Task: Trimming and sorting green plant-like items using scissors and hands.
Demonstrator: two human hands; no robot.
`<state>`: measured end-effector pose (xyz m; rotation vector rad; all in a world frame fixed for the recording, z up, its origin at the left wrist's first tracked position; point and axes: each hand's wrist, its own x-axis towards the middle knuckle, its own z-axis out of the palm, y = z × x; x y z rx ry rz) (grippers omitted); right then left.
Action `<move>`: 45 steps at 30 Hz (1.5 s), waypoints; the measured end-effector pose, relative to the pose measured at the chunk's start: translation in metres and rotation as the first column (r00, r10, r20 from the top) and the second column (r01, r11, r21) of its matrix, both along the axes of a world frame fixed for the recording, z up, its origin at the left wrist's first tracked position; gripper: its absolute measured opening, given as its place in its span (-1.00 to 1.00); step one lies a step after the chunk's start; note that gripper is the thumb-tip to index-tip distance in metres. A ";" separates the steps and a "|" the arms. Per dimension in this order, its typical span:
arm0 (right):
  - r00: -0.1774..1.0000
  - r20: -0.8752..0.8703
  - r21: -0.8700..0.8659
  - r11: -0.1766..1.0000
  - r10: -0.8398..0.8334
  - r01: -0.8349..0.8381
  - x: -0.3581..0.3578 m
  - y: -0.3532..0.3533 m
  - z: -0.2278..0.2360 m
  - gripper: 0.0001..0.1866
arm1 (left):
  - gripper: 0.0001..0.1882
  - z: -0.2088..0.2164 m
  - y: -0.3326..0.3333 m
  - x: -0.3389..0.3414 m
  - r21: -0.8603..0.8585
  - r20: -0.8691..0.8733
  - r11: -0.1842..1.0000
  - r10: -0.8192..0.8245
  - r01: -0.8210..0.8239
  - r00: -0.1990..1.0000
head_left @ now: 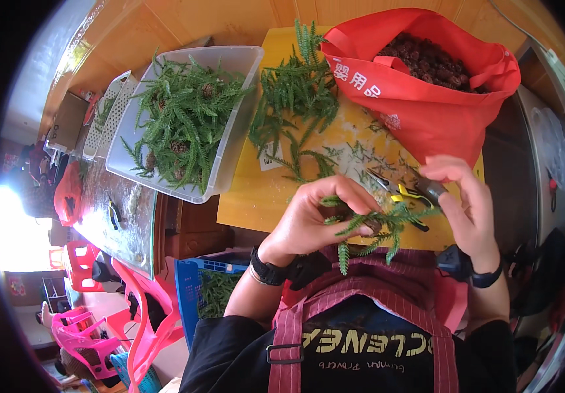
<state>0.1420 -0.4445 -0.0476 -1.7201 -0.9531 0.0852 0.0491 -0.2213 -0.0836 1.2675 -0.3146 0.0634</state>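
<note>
My left hand (318, 216) is closed around a green artificial pine sprig (394, 226), pinching it between thumb and fingers. A brown pine cone (372, 226) shows among its needles at the fingertips. To the right, my right hand (466, 196) is raised with its fingers apart and slightly curved. A dark brown roll-like thing (433, 190) sits by its thumb; whether the thumb touches it I cannot tell. Between the hands lie pliers (400, 192) with yellow and black handles, on the yellow board (246, 206). Loose green sprigs (299, 85) are piled farther back on the board.
A clear plastic bin (233, 160) of green sprigs and cones stands at the left. A red fabric bag (420, 111) full of brown pine cones (426, 59) stands back right. Lower left are a blue crate (187, 295) and pink chairs (141, 314). More pliers (113, 214) lie on the side table.
</note>
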 end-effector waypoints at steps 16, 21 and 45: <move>0.897 0.228 -0.335 0.895 0.379 -0.293 0.003 0.037 0.036 -0.81 | -0.76 0.009 -0.004 -0.004 0.209 0.052 0.975 0.072 -0.081 0.996; 0.941 0.222 -0.380 0.912 0.254 -0.157 -0.001 0.037 0.038 -0.83 | -0.70 0.024 -0.015 0.000 0.511 0.417 0.761 0.188 -0.400 0.889; 0.734 0.294 -0.422 0.772 0.612 -0.476 0.026 0.037 0.057 -0.76 | -0.79 0.009 -0.001 0.002 0.017 0.011 0.987 -0.161 0.161 0.987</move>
